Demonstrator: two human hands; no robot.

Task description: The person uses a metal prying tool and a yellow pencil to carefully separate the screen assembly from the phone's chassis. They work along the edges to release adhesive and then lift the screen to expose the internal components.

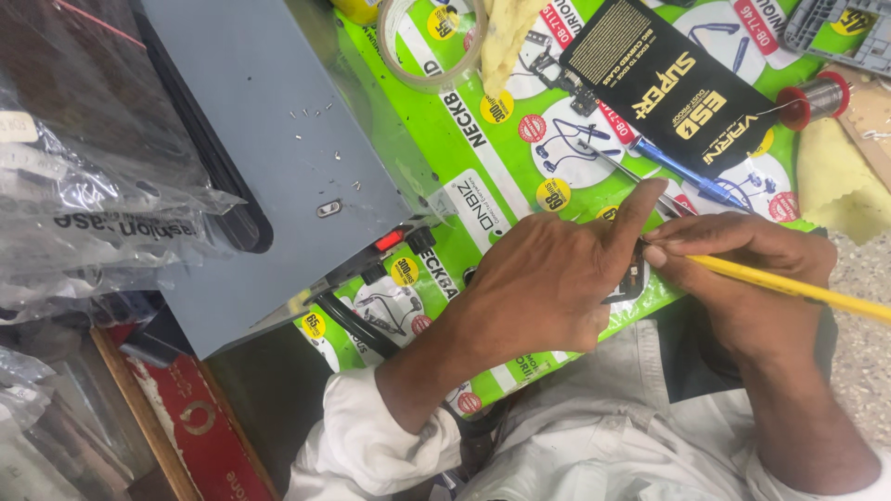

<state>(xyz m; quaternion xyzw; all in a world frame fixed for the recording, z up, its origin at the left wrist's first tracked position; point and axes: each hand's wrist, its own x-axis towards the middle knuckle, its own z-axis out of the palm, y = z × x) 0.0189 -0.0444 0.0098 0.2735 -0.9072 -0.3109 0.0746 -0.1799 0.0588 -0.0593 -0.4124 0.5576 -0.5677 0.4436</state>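
The left hand (543, 278) lies palm down on the green printed sheet (492, 139) that covers the worktop, near the sheet's front edge. Its forefinger points up and its fingers press on a small dark part (635, 276), which shows only a little between the two hands; I cannot tell what it is. This grip is not clenched around anything, it only presses flat. The right hand (742, 269) is just beside the left and pinches a yellow tool (789, 288), thin like a pencil. The tool's shaft runs off to the right edge, and its tip meets the dark part directly under the grip. Behind the hands lie a blue pen (687, 172) and a black packet (673, 79). A solder spool (817, 95) stands at the back right corner. A grey box (269, 139) sits at the left edge.
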